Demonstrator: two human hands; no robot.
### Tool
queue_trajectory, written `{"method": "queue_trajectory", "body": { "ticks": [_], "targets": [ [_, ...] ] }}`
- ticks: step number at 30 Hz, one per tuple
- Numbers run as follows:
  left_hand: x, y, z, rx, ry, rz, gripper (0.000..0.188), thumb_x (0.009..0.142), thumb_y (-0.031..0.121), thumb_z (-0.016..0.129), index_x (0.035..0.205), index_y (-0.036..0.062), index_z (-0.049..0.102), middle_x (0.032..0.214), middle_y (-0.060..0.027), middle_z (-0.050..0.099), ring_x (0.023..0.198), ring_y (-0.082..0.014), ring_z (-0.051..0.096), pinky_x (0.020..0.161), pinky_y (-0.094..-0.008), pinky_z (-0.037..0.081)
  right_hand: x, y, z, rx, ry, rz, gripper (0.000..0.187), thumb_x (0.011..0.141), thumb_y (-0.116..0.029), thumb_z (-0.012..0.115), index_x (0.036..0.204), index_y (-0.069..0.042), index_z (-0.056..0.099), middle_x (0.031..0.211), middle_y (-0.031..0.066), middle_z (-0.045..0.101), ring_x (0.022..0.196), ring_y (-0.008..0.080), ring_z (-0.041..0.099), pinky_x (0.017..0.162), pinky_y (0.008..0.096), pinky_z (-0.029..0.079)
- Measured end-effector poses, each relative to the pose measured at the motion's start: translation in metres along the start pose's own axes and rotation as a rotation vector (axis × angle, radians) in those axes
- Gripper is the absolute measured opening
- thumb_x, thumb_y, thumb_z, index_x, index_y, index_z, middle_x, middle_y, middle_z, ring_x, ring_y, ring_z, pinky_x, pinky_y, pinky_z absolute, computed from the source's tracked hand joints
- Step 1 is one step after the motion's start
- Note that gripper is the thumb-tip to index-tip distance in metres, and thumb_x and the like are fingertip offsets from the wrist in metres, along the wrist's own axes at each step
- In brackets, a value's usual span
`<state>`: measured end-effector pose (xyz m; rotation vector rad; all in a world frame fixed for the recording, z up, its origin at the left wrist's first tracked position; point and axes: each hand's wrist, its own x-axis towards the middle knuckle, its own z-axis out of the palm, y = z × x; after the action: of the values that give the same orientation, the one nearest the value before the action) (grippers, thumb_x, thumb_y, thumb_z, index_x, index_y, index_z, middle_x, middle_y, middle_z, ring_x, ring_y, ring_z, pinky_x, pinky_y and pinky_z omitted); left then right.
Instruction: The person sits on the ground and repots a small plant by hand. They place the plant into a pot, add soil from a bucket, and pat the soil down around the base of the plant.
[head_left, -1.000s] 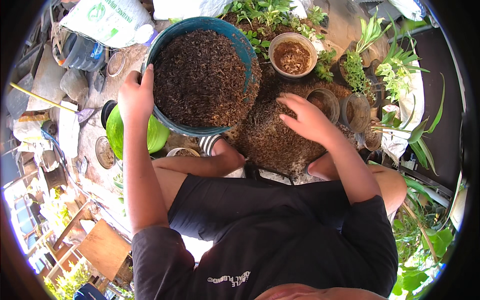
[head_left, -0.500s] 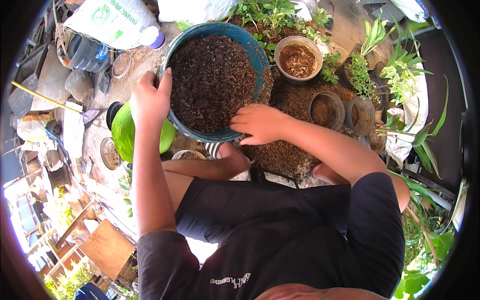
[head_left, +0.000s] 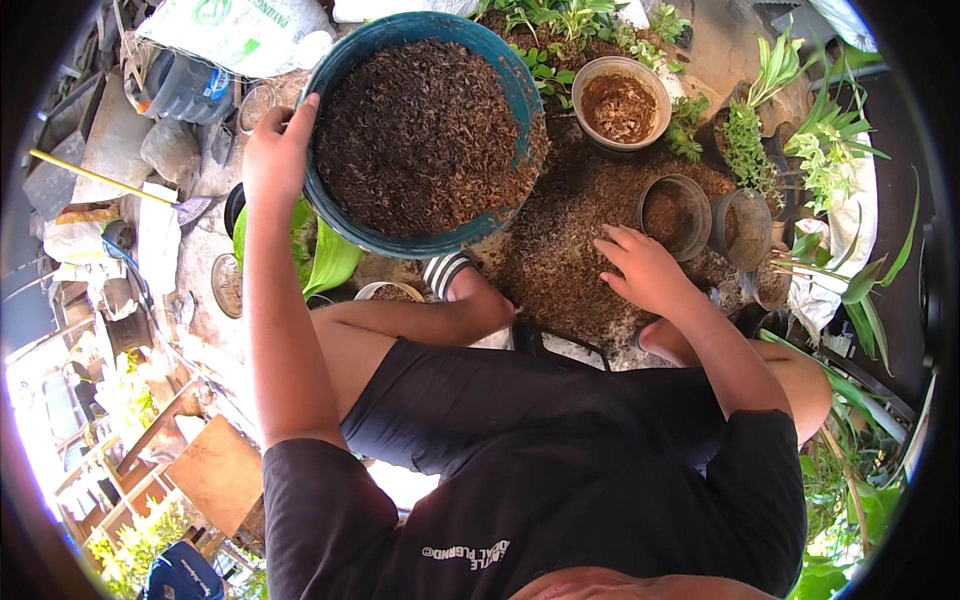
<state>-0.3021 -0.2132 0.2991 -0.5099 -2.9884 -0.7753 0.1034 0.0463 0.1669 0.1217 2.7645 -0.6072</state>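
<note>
My left hand (head_left: pixel 277 165) grips the left rim of a large teal tub (head_left: pixel 412 246), its thumb over the edge. Dark, loose potting mix (head_left: pixel 415 140) fills much of the tub, which is tilted so its inside shows. Away from the tub, my right hand (head_left: pixel 643 272) is over a spread of the same brown mix (head_left: pixel 560 265) on the ground. Its fingers are apart and nothing shows in them. Just beyond its fingertips is a black plastic pot (head_left: pixel 674 217), with another dark pot (head_left: pixel 742 230) beside it.
A light-coloured pot (head_left: pixel 620 103) with brown residue stands at the far right of the tub. Leafy plants (head_left: pixel 745 150) line the right side. A white sack (head_left: pixel 240 35) lies far left. Near my left forearm are green leaves (head_left: pixel 330 262) and a small pale bowl (head_left: pixel 390 291).
My right hand has left the tub's near edge and moved right, over the mix on the ground. The tub and my left hand have shifted slightly left and farther away.
</note>
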Motion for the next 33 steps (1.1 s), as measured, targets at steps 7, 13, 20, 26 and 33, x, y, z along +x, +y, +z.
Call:
{"method": "queue_trajectory", "body": {
  "ticks": [7,13,20,26,33],
  "targets": [
    [0.062,-0.067,0.012,-0.675,-0.09,-0.155,0.057,0.098,0.045,0.067,0.131,-0.0003,0.062,0.127,-0.0104,0.067,0.112,-0.0223,0.063,0.101,-0.0354,0.045,-0.01,-0.004,0.002,0.048,-0.047,0.058,0.057,0.095,-0.029,0.068,0.146,-0.008,0.052,0.155,0.0197,0.043,0.14,0.0414,0.045,0.111,0.0515,0.043],
    [0.077,-0.162,0.02,-0.991,0.044,-0.56,0.056,0.103,0.041,0.057,0.143,0.0011,0.053,0.144,-0.0162,0.059,0.124,-0.0314,0.061,0.111,-0.0439,0.044,-0.024,-0.005,0.027,0.056,-0.16,0.106,0.062,0.096,-0.033,0.066,0.149,-0.007,0.048,0.156,0.0222,0.041,0.141,0.0422,0.044,0.113,0.0523,0.04],
    [0.059,-0.171,0.038,-1.163,0.024,-0.761,0.049,0.105,0.04,0.045,0.142,0.007,0.052,0.135,-0.0145,0.064,0.12,-0.0336,0.064,0.108,-0.0533,0.048,-0.026,-0.009,0.028,0.124,-0.173,0.134,0.062,0.097,-0.034,0.065,0.15,-0.007,0.048,0.155,0.0217,0.044,0.141,0.04,0.045,0.113,0.0519,0.04],
    [0.034,-0.132,0.039,-1.174,0.065,-0.852,0.055,0.106,0.044,0.041,0.143,0.0052,0.05,0.141,-0.0144,0.06,0.124,-0.0352,0.061,0.106,-0.0583,0.047,-0.026,-0.009,0.016,0.254,-0.083,0.166,0.06,0.097,-0.034,0.065,0.147,-0.005,0.05,0.152,0.0215,0.047,0.139,0.0396,0.048,0.113,0.0482,0.042],
    [0.049,-0.154,0.044,-0.943,0.415,-0.889,0.061,0.104,0.043,0.057,0.136,-0.0092,0.056,0.134,-0.0193,0.064,0.118,-0.0329,0.065,0.102,-0.0469,0.052,-0.016,-0.004,0.027,0.183,-0.116,0.148,0.06,0.097,-0.033,0.066,0.147,-0.004,0.05,0.151,0.0216,0.048,0.137,0.0389,0.049,0.112,0.0473,0.043]
  ]
}}
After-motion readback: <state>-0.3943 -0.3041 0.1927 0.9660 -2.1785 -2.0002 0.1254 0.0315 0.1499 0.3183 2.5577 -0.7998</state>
